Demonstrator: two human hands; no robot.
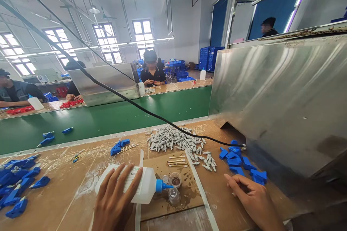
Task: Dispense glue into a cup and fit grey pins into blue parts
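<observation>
Left hand [115,202] wrapped over white squeeze bottle [135,184], lying sideways near centre of cardboard-topped bench [67,187], blue nozzle [162,186] over small clear cups [175,180]. Right hand [253,198] flat, fingers spread, gripping nothing, just near blue plastic parts [241,162] at right. Grey parts pile [173,140] farther back.

The left hand [115,202] hides much of the squeeze bottle [135,184] and its label, both wrists run off the bottom edge, and the small grey parts [173,140] are too tiny to identify.
</observation>
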